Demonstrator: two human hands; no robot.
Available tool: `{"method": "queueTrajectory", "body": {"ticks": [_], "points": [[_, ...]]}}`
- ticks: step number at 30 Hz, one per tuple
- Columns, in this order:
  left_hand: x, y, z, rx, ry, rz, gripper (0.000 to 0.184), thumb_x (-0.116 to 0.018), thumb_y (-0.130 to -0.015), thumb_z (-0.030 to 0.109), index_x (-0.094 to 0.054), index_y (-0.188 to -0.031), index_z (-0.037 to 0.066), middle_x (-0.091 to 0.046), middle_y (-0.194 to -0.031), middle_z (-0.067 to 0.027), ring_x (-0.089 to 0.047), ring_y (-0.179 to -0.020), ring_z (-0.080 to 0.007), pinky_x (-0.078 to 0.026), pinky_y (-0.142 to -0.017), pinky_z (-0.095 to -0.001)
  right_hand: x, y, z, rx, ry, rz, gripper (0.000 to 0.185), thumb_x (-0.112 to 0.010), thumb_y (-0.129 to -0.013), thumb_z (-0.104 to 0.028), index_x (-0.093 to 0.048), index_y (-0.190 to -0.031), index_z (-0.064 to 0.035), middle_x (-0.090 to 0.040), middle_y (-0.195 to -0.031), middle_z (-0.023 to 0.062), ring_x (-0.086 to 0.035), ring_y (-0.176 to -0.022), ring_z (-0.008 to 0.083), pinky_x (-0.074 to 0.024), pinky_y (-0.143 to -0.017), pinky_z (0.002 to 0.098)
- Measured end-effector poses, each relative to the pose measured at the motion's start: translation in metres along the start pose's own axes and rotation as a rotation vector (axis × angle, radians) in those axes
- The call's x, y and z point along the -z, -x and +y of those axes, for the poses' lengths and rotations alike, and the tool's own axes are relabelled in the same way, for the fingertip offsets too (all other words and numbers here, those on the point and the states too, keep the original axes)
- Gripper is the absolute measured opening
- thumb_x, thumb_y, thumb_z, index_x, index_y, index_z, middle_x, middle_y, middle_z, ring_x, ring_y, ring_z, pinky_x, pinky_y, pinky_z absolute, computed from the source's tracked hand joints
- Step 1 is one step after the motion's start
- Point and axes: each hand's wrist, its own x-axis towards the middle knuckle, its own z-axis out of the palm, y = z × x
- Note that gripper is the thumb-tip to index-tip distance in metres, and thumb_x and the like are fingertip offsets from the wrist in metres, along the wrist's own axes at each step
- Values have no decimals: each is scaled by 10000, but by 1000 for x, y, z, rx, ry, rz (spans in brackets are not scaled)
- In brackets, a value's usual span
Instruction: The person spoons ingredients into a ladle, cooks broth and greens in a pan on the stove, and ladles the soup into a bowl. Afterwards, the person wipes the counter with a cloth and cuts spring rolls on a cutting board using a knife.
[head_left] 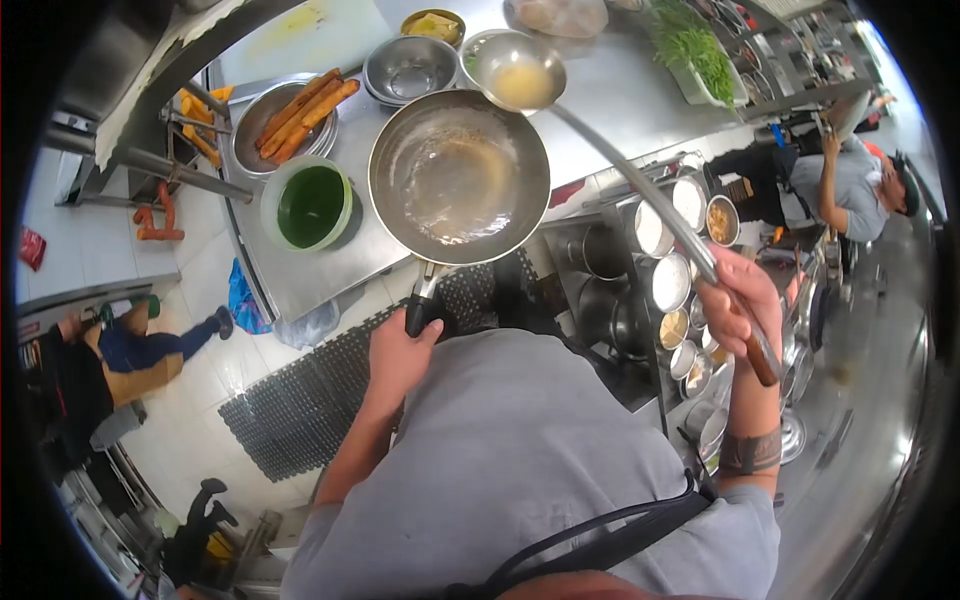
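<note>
My left hand (400, 355) is closed round the black handle of a frying pan (400, 215), which is held over the near edge of the steel counter. A thin, shiny, clear liquid lies in the pan. In my right hand (738, 305) is a long-handled ladle (640, 180), gripped near the wooden end of its handle. Its bowl, with some yellowish liquid inside, is just beyond the pan's far right rim; whether they touch I cannot tell. Behind the pan stand stacked metal bowls (378, 85). A tub of green liquid (312, 205) is left of the pan.
Fried dough sticks (300, 118) lie in a metal bowl at the left. A tray of green herbs (690, 60) stands at the back right. Containers of ingredients (672, 282) line the right side. Another person (850, 175) is at the far right, others at the left.
</note>
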Motion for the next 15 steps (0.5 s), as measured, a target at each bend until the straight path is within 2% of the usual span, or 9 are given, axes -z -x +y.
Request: {"method": "queueTrajectory", "body": {"ticks": [3, 6, 8, 10, 12, 15], "points": [[7, -1, -7, -28, -15, -31, 310, -780, -860, 265, -689, -936, -22, -685, -761, -145, -629, -684, -255, -496, -678, -382, 2, 27, 29, -54, -77, -5, 486, -454, -1061, -97, -334, -1463, 148, -566, -739, 171, -524, -397, 151, -396, -274, 270], [12, 1, -13, -76, -19, -35, 307, -779, -861, 258, -680, -923, -26, -659, -724, -111, -602, -665, -211, -480, -652, -367, 3, 40, 57, -113, -72, 44, 456, -476, -1043, -74, -421, -1462, 95, -567, -744, 169, -543, -418, 162, -416, -290, 285], [14, 3, -13, -73, -5, -32, 311, -782, -861, 265, -663, -883, -22, -640, -695, -113, -576, -631, -219, -471, -634, -375, 4, 40, 74, -115, -67, 65, 467, -488, -1027, -55, -439, -1478, 60, -574, -736, 164, -535, -417, 156, -412, -292, 285], [15, 6, -11, -67, 12, -21, 321, -784, -861, 271, -646, -843, -18, -621, -666, -116, -549, -598, -228, -462, -615, -383, 4, 37, 86, -161, 31, 78, 477, -502, -1015, -40, -451, -1481, 47, -583, -730, 155, -526, -415, 149, -416, -303, 283], [16, 10, -7, -79, 68, -22, 315, -789, -860, 249, -633, -832, -23, -597, -650, -91, -540, -610, -183, -460, -617, -374, 8, 33, 94, -159, 40, 58, 482, -528, -1011, -50, -460, -1480, 40, -594, -737, 141, -520, -412, 143, -416, -315, 273], [14, 11, -1, -59, 36, -28, 293, -782, -867, 216, -617, -813, -20, -579, -627, -54, -519, -579, -142, -442, -574, -353, 16, 25, 101, -177, 109, 51, 480, -563, -1018, -102, -476, -1466, 48, -588, -733, 58, -521, -458, 92, -430, -360, 222]]}}
